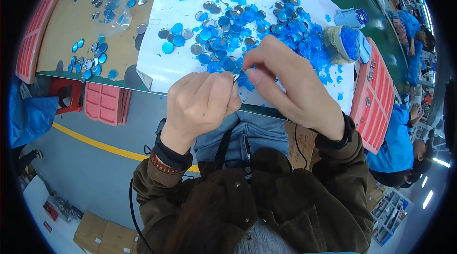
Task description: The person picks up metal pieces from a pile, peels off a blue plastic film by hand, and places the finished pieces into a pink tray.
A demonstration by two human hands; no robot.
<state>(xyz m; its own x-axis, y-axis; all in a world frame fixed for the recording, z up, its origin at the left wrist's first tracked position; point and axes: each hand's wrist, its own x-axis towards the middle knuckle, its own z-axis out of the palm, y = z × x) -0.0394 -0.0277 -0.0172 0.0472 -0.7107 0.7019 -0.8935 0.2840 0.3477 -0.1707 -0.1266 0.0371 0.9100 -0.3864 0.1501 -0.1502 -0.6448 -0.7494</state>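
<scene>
Above the near edge of a white sheet (164,13), my left hand (202,101) is closed, and a small silver metal disc (235,77) shows at its thumb and forefinger. My right hand (293,85) meets it from the right, thumb and forefinger pinched together beside the disc. A speck of blue shows at those fingertips, too small to make out. Behind both hands lies a loose heap of round metal discs (208,34), some silver, some faced in blue. Crumpled blue film scraps (312,47) are mixed in, thickest on the right.
A yellowish tub (333,47) of blue scraps stands right, by a white container (350,17). On brown board to the left are a clear plastic cup (121,20) and more discs (88,63). Pink trays (373,97) flank the table. People in blue (395,144) sit at right.
</scene>
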